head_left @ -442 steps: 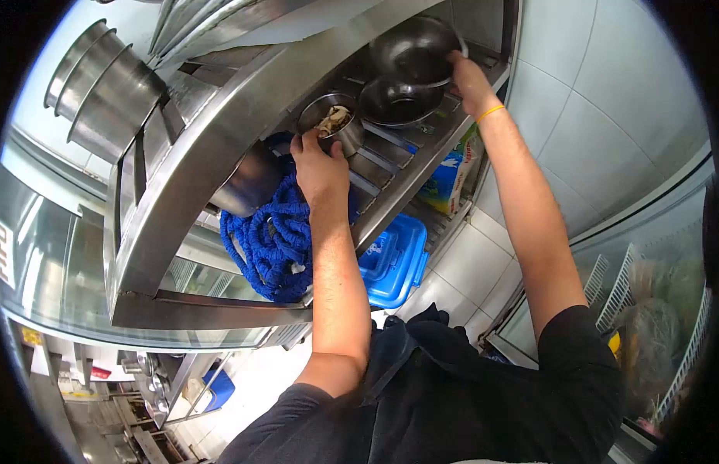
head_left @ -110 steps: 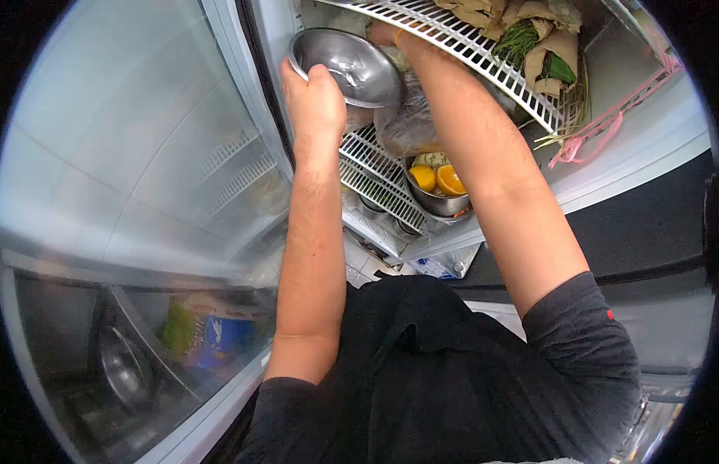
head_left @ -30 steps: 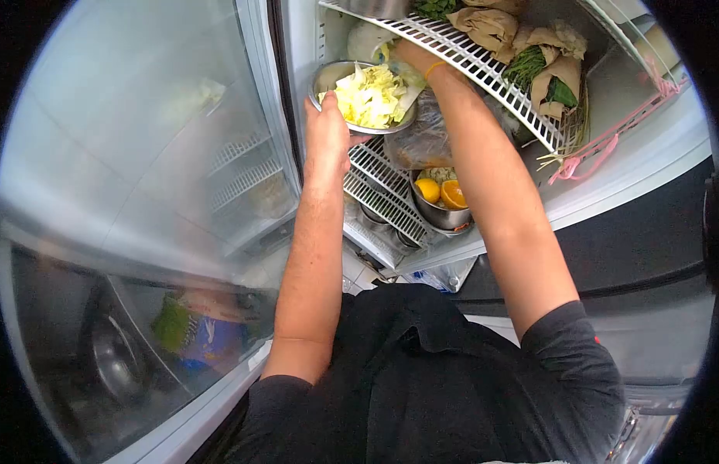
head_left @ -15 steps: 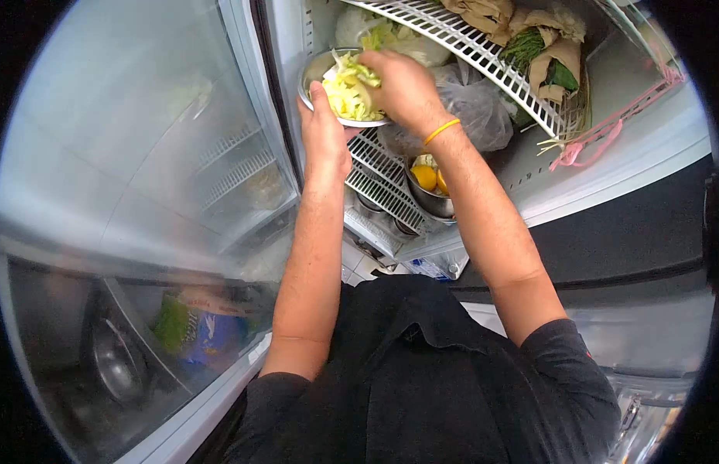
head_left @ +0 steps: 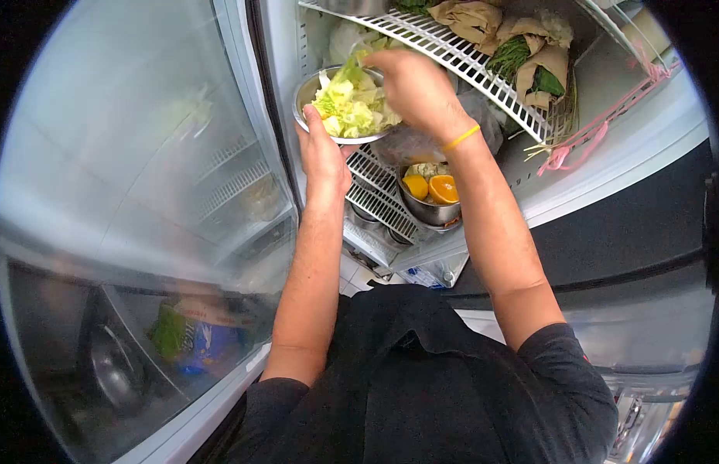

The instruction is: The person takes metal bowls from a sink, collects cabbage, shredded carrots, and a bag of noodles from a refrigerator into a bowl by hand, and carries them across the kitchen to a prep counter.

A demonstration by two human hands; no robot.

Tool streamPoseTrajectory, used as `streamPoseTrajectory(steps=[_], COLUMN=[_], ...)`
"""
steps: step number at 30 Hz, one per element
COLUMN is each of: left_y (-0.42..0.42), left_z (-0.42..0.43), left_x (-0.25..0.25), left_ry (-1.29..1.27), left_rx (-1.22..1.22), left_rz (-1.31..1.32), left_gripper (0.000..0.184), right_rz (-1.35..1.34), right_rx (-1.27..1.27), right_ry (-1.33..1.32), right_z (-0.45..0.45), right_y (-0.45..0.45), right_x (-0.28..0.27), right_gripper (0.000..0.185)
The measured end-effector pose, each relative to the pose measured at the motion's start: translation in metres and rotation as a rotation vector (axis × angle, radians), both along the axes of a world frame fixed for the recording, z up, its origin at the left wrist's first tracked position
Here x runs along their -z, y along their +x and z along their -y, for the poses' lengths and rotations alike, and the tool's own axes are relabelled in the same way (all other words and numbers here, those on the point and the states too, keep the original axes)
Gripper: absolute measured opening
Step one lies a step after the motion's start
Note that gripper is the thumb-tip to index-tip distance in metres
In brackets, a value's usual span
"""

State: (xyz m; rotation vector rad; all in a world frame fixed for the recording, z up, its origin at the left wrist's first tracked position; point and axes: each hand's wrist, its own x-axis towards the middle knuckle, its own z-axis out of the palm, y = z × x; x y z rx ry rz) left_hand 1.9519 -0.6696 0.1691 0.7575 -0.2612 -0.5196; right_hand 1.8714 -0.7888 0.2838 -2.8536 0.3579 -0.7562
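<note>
The left hand's [head_left: 326,166] fingers curl around a shiny metal bowl [head_left: 303,94] of chopped yellow-green leaves [head_left: 350,108]. The right hand's [head_left: 417,89] fingers pinch a leaf.

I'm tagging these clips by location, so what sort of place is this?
Probably a commercial kitchen: an open glass-door fridge, a wire shelf of paper-wrapped greens, and a metal pot holding cut citrus.
</note>
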Motion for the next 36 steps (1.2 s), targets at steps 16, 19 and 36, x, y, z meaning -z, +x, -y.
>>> streamPoseTrajectory(steps=[16, 19, 36], left_y=[0.012, 0.012, 0.012], left_z=[-0.008, -0.009, -0.009], left_x=[0.004, 0.005, 0.006], left_ry=[0.041, 0.021, -0.017], left_rx=[0.022, 0.042, 0.023], left_rz=[-0.023, 0.005, -0.015], left_gripper=[0.05, 0.05, 0.052], right_rz=[0.331, 0.434, 0.38], right_rx=[0.547, 0.433, 0.199], right_ry=[-0.008, -0.27, -0.031], right_z=[0.066, 0.048, 0.003], right_y=[0.086, 0.062, 0.003], right_x=[0.03, 0.041, 0.038], right_gripper=[0.035, 0.032, 0.038])
